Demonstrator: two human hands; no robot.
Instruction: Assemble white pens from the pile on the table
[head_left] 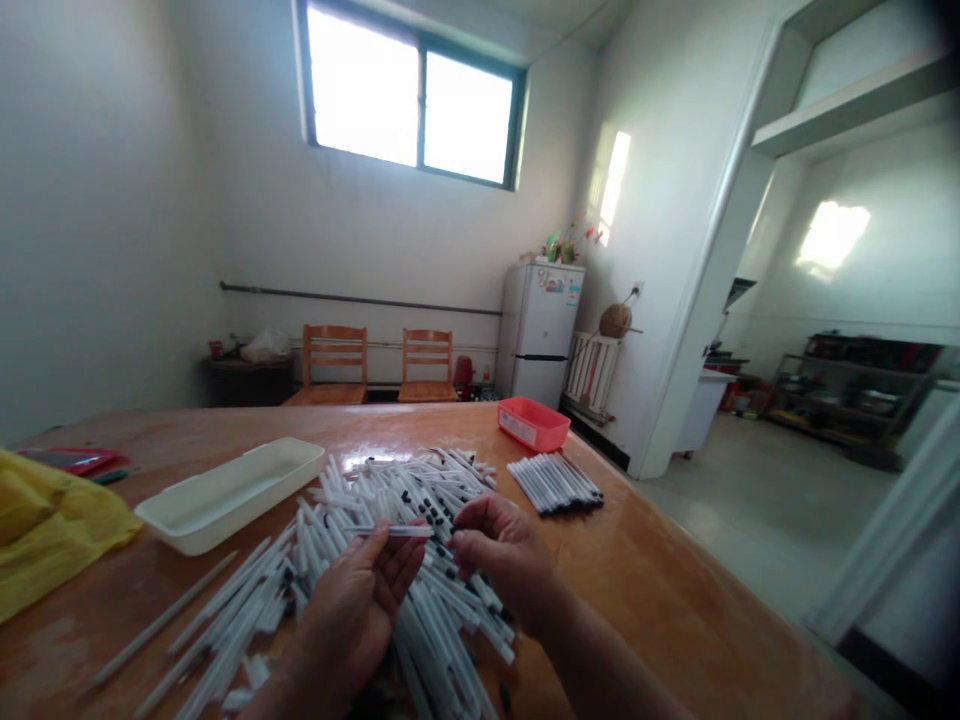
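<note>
My left hand (pixel 360 600) holds a thin, whitish pen barrel (pixel 401 531) level between thumb and fingers. Close to the barrel's right end, my right hand (pixel 499 545) is pinched around a small dark piece, mostly covered by the fingertips. Beneath both hands spreads a loose pile of white pen tubes (pixel 442 640), with many small black pieces (pixel 420 503) scattered over it. To the right of the pile, a neat row of white pens (pixel 553 482) lies side by side, their black ends toward me.
A red plastic basket (pixel 534 425) stands behind the row, near the table's right edge. At left are a long cream tray (pixel 225 495), a yellow plastic bag (pixel 52 530) and a red packet (pixel 75 460). Two wooden chairs (pixel 335 365) and a fridge (pixel 541 330) stand beyond the wooden table (pixel 645 600).
</note>
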